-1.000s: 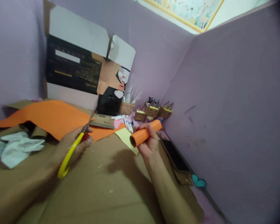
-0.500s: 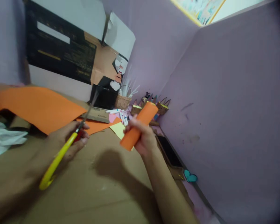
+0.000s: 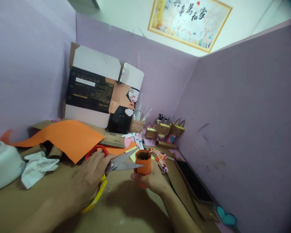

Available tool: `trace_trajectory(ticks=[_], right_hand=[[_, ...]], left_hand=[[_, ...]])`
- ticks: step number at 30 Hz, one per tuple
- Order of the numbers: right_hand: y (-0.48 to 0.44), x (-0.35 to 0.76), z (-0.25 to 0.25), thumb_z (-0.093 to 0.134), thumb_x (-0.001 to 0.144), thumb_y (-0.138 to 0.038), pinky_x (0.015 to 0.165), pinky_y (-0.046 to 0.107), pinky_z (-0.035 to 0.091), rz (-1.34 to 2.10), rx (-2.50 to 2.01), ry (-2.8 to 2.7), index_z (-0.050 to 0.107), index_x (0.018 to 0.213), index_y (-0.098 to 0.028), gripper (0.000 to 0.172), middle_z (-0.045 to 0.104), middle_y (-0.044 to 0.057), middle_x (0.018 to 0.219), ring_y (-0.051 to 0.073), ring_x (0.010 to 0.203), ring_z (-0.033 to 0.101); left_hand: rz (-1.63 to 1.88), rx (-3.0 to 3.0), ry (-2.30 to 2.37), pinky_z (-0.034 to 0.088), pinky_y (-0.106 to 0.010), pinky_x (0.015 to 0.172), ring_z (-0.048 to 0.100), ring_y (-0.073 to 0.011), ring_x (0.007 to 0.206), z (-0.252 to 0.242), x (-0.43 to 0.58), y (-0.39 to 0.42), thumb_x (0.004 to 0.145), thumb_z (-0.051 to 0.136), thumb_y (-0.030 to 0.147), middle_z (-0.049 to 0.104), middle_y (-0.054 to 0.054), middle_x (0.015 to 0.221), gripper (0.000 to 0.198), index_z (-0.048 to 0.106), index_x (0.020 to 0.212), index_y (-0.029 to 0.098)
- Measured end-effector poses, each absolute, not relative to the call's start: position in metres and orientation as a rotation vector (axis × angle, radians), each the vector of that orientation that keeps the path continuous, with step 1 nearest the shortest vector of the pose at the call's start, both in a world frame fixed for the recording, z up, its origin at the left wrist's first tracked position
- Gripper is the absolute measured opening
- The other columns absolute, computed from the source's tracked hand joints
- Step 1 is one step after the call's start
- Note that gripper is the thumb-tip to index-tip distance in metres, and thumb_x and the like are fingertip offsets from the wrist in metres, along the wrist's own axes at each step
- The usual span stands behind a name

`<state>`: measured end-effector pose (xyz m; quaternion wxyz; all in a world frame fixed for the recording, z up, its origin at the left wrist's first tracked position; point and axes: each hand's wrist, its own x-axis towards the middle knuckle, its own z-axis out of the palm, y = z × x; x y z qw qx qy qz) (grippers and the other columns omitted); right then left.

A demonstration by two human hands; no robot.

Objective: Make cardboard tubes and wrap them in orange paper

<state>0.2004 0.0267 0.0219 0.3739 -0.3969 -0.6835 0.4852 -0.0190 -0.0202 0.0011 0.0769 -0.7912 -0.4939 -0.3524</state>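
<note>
My left hand [image 3: 91,174] is closed on scissors [image 3: 115,164] with one red and one yellow handle. Their blades are spread and point right, one tip in front of the rim of an orange-covered tube [image 3: 144,168]. My right hand [image 3: 152,179] is wrapped round this tube, which stands upright with its brown open end facing up. Behind my left hand lies a large orange sheet [image 3: 74,137], with smaller orange and yellow paper pieces to its right.
A white pot [image 3: 5,170] and crumpled tissue [image 3: 38,166] are at the left. Markers [image 3: 139,142], a basket of white sticks [image 3: 137,125] and small cardboard figures [image 3: 163,129] stand behind. A patterned glue gun [image 3: 161,158] and a dark tray [image 3: 195,181] lie at the right.
The tube has gone from slanted to upright, its open end now showing. The scissors have turned towards it with blades spread. The view has shifted, showing more wall, the pot and the glue gun.
</note>
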Motion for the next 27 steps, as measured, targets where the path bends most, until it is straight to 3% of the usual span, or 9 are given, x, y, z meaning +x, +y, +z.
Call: trace_trajectory(ticks=[5, 16, 23, 27], right_hand=[[0.0247, 0.2008, 0.0237, 0.062, 0.054, -0.009, 0.045, 0.021, 0.028, 1.301, -0.976, -1.844, 0.045, 0.054, -0.019, 0.020, 0.043, -0.006, 0.053, 0.008, 0.048, 0.034], [0.0222, 0.2005, 0.0289, 0.059, 0.054, -0.008, 0.046, 0.021, 0.026, 1.322, -0.947, -1.962, 0.043, 0.058, -0.019, 0.019, 0.039, -0.007, 0.056, 0.008, 0.051, 0.031], [0.0234, 0.2008, 0.0278, 0.062, 0.055, -0.009, 0.047, 0.020, 0.028, 1.328, -0.939, -1.985, 0.045, 0.061, -0.019, 0.020, 0.039, -0.008, 0.057, 0.008, 0.052, 0.032], [0.0230, 0.2002, 0.0284, 0.061, 0.054, -0.009, 0.047, 0.020, 0.029, 1.310, -0.949, -1.978, 0.047, 0.061, -0.019, 0.018, 0.042, -0.007, 0.057, 0.008, 0.052, 0.033]], left_hand=[[-0.800, -2.467, -1.365, 0.045, -0.038, 0.073, 0.053, -0.0271, 0.089, 0.0012, -0.0249, -0.0222, 0.068, 0.040, 0.001, 0.054, -0.012, 0.105, 0.069, 0.033, 0.133, 0.022], [-0.762, -2.398, -1.321, 0.044, -0.039, 0.071, 0.050, -0.0251, 0.083, 0.0005, -0.0203, -0.0261, 0.071, 0.037, -0.003, 0.051, -0.011, 0.097, 0.068, 0.026, 0.134, 0.018], [-0.742, -2.349, -1.263, 0.044, -0.037, 0.071, 0.051, -0.0248, 0.084, -0.0020, -0.0227, -0.0240, 0.075, 0.037, 0.000, 0.053, -0.011, 0.096, 0.057, 0.034, 0.130, 0.015], [-0.782, -2.404, -1.281, 0.044, -0.034, 0.070, 0.051, -0.0228, 0.082, -0.0002, -0.0212, -0.0257, 0.071, 0.036, -0.003, 0.053, -0.009, 0.092, 0.061, 0.036, 0.130, 0.016]])
